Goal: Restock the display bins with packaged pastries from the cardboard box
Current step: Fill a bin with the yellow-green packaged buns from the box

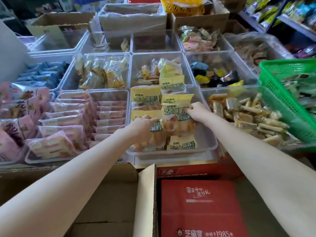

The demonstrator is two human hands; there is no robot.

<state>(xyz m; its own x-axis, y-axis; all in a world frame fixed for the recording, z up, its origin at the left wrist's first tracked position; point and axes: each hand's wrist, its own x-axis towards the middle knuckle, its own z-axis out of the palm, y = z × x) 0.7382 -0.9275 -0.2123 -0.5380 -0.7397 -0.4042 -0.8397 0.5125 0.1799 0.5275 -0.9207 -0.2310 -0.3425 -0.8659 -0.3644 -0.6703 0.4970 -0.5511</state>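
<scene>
Pastry packs in bin, both hands gripping

Soft, even daylight fills the scene, brightest across the middle and paler toward 10 o'clock, where a washed-out grey surface shows little detail. Shadows are faint and diffuse. The clear bin rims carry mild sheen rather than hard glare. Wide-angle distortion bows straight lines outward toward the edges. The shelves at 2 o'clock and the green basket at 3 o'clock are smeared with blur; the centre is sharper, though slightly soft overall.
</scene>
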